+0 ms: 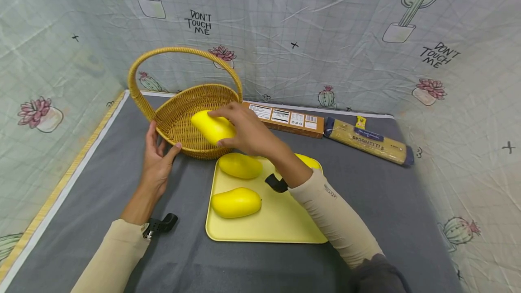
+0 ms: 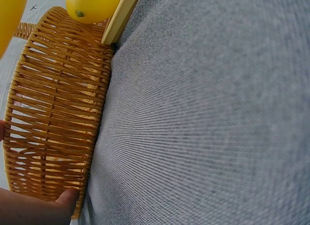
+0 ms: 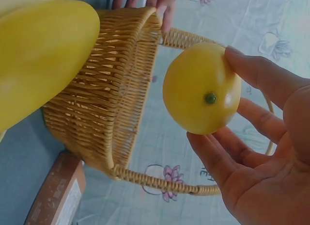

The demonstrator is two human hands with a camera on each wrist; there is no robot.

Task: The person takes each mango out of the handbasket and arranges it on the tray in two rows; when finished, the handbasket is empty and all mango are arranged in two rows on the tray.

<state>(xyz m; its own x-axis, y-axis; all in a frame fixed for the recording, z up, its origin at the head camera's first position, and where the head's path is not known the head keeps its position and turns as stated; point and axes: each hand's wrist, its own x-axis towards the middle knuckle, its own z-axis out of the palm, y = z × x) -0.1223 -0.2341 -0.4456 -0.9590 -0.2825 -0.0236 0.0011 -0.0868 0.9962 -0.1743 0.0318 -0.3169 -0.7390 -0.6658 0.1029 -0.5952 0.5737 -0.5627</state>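
My right hand (image 1: 248,132) pinches a yellow mango (image 1: 211,126) between thumb and fingers, above the opening of a wicker basket (image 1: 179,123). In the right wrist view, the held mango (image 3: 198,89) shows its green stem spot. My left hand (image 1: 158,162) grips the basket at its near left side, with the thumb against the woven wall and fingers near the rim. Two mangoes lie on the left part of a pale yellow tray (image 1: 268,232): one farther mango (image 1: 240,165) and one nearer mango (image 1: 236,202). Another yellow mango (image 1: 308,161) is partly hidden behind my right forearm.
Right of the basket, a brown box (image 1: 289,119) lies along the table's back edge. Beside it is a spaghetti packet (image 1: 368,141). The basket's tall arched handle (image 1: 183,50) stands upright. A printed curtain (image 1: 293,26) hangs behind the grey tabletop (image 1: 183,257).
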